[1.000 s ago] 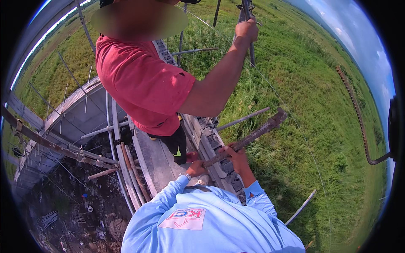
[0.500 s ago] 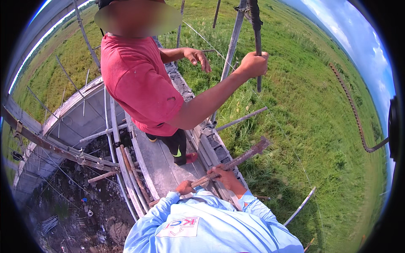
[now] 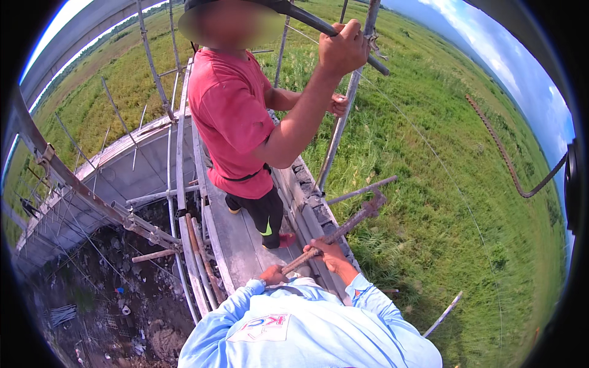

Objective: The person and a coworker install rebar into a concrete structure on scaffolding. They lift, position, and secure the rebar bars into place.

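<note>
A rusty ribbed steel bar (image 3: 343,228) with a thick, uneven head at its far end slants across in front of me, rising to the right over the wall edge. My left hand (image 3: 273,275) is closed around its near end by my chest. Further up the shaft, my right hand (image 3: 327,255) grips the same bar. Facing me on the planks, a co-worker in a red shirt (image 3: 230,116) holds up a dark bar (image 3: 313,20) at a slant. The co-worker's other hand (image 3: 337,105) is beside a slanted metal pole (image 3: 343,129).
Wooden planks (image 3: 236,245) form a narrow walkway beside a rough block wall (image 3: 310,190). Scaffold pipes (image 3: 173,211) run along its left side, above a deep pit with debris (image 3: 123,306). Grass (image 3: 429,184) lies far below on the right. A bent rebar (image 3: 504,156) sticks in from the right.
The co-worker's dark bar has gone from upright to slanted and higher. The head of my bar has shifted slightly in view; both my hands keep their grip. The view has turned a little.
</note>
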### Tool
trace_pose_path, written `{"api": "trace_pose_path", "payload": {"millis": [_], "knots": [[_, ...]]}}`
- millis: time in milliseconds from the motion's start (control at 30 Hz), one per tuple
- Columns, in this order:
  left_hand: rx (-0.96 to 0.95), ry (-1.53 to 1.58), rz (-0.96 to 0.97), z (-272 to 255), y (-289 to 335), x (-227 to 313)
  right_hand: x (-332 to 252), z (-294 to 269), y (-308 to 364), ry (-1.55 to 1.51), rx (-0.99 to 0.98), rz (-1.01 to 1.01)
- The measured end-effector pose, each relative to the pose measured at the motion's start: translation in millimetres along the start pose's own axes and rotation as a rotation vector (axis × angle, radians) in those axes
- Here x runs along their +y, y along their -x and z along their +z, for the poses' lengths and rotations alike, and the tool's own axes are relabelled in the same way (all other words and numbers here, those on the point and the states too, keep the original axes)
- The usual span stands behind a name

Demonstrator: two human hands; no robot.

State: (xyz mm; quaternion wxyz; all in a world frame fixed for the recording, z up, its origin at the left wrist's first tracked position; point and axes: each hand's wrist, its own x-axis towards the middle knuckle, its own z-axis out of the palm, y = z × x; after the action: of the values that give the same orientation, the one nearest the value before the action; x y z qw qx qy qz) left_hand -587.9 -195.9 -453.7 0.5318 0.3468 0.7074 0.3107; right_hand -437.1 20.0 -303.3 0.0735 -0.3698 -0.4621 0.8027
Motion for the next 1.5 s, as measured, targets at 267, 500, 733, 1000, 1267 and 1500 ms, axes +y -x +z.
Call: {"api": "trace_pose_path", "payload": {"millis": [267, 500, 733, 1000, 1267, 1500], "knots": [[-0.081, 0.047, -0.003, -3, 6, -3, 7, 5, 11, 0.078, -0.030, -0.015], [-0.021, -0.074, -0.090, -9, 15, -23, 24, 15, 9, 0.006, -0.021, -0.011], [-0.054, 0.025, -0.092, -10, 1, -22, 22, 3, -6, -0.004, -0.009, 0.026], [-0.013, 0.012, 0.018, -18, -37, 24, -29, -22, -22, -0.004, -0.043, -0.143], [0.110, 0.060, 0.116, -45, -131, 107, -138, -42, -85, 0.115, 0.052, -0.312], [0.353, 0.177, 0.308, -80, -220, 211, -277, -46, -131, 0.145, 0.018, -0.425]]}}
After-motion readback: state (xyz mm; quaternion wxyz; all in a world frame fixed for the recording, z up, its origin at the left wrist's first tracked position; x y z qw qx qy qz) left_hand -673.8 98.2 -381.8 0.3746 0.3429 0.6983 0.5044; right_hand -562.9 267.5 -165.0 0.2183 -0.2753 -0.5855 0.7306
